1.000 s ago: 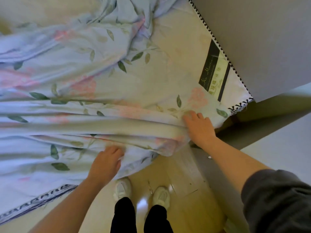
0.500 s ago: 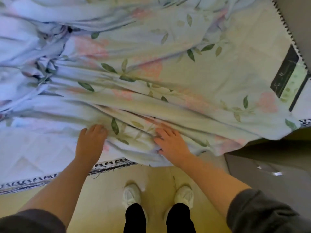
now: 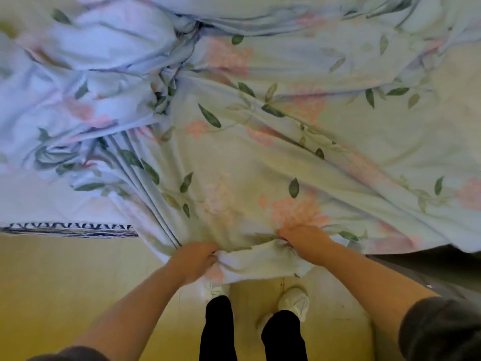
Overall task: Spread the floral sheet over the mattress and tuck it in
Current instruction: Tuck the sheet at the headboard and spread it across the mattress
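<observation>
Mattress (image 3: 39, 204): left hand (image 3: 194, 259), right hand (image 3: 303, 242) fisted in floral sheet (image 3: 260, 152)

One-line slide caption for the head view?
Head view: left hand and right hand grip the crumpled floral sheet at the mattress edge.

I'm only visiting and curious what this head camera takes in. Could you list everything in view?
floral sheet: one, pale blue with pink flowers and green leaves, rumpled across the mattress
mattress: one, white, bare patch at left
trim: one strip, black and white, along the mattress's near edge
floor: yellowish, below the bed
shoes: two, white, on the floor
trousers: two legs, black, bottom centre
sleeves: two, dark grey, bottom corners
left hand: one, gripping the sheet's near edge
right hand: one, gripping the same edge
</observation>
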